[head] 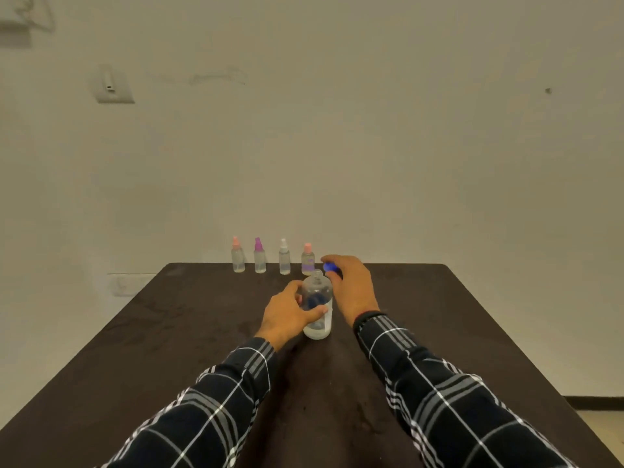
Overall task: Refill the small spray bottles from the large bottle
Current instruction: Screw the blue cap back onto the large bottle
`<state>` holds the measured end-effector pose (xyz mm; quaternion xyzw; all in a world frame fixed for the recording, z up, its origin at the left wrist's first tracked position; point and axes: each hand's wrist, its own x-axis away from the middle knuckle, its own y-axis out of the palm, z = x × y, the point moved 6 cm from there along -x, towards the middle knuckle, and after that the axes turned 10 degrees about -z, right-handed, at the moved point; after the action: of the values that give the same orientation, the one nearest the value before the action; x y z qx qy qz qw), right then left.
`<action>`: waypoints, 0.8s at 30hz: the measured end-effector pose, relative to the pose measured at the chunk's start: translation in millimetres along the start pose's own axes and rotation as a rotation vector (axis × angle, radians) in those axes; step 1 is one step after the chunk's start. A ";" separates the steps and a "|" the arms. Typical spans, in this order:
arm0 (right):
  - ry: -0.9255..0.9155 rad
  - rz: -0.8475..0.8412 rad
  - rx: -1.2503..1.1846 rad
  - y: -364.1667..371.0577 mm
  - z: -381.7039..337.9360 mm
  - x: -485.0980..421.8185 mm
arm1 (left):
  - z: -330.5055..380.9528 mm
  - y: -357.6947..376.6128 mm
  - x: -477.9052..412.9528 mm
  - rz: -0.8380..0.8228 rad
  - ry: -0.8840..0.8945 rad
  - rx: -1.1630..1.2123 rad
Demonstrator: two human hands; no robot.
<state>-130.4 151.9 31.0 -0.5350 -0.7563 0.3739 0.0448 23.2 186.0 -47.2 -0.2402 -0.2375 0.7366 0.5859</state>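
A large clear bottle [317, 307] stands upright in the middle of the dark table [169, 349], its neck uncapped. My left hand [287, 314] wraps around its body from the left. My right hand [351, 285] hovers just right of the neck, fingers closed on a blue cap [330, 267]. Along the table's far edge stand several small spray bottles in a row: one with a pink top [237, 255], one with a purple top [259, 256], one with a white top [284, 257], and another pink-topped one with a purple label [308, 260].
A pale wall rises right behind the table's far edge. A wall switch plate [113, 84] sits high on the left. Floor shows past the table's right edge [601, 420].
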 end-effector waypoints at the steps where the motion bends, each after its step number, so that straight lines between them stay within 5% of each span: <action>1: -0.010 -0.063 0.026 4.5 -2.3 -6.5 | -0.9 0.4 0.1 0.002 -0.001 -0.004; 17: -0.057 -0.339 0.368 15.1 -8.2 -37.6 | 7.5 1.3 -0.4 -0.025 -0.018 -0.089; 24: 0.062 -0.144 0.447 11.9 -14.6 -37.7 | 4.8 1.0 -3.4 -0.018 -0.028 -0.092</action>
<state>-98.4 129.4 46.7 -0.4677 -0.6889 0.5116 0.2118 20.2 182.1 -43.9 -0.2546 -0.2814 0.7228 0.5776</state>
